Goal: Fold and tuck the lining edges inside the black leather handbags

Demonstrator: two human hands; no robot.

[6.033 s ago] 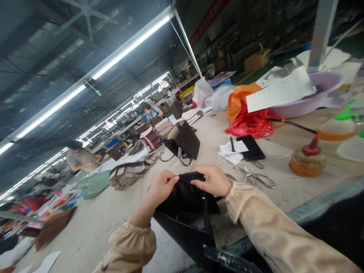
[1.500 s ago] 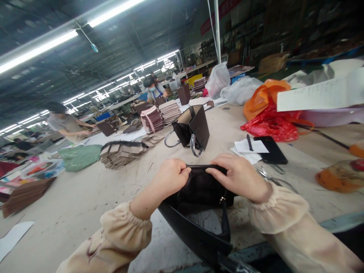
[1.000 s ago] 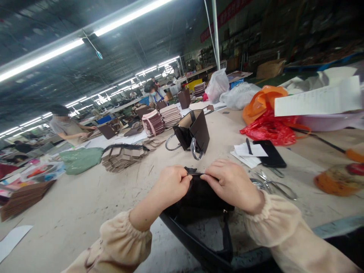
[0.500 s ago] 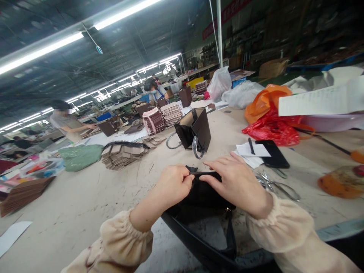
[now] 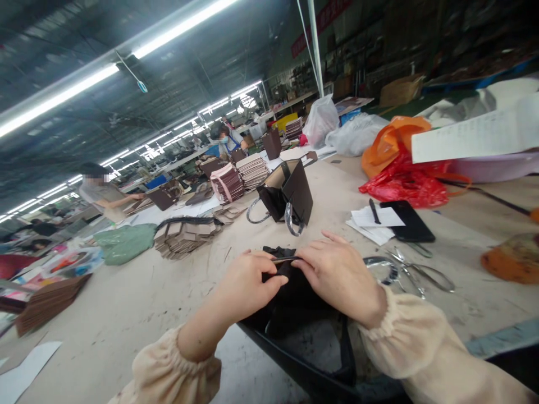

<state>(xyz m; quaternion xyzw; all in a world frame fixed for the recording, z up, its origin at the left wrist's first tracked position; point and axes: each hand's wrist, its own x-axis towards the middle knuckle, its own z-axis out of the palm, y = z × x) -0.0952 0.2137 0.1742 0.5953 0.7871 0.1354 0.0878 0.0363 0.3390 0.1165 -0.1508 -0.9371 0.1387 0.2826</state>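
Observation:
A black bag [image 5: 295, 314] lies open on the table's near edge in front of me. My left hand [image 5: 248, 283] is closed, pinching the bag's upper rim between thumb and fingers. My right hand [image 5: 337, 275] rests on the same rim just to the right, thumb and forefinger pinched on a thin strip of it, the other fingers stretched forward. Both wrists wear beige sleeves with elastic cuffs. The bag's far side is hidden behind my hands.
A dark brown paper bag [image 5: 288, 196] with a clear handle stands beyond my hands. Scissors [image 5: 421, 275], a black phone [image 5: 408, 220] on papers and red and orange plastic bags [image 5: 400, 168] lie to the right. Stacks of flat brown bags [image 5: 185, 238] sit left. Other people work further off.
My hands have drawn closer together along the bag's rim and moved slightly nearer to me. The right fingers have stretched out more. The camera has tilted a little.

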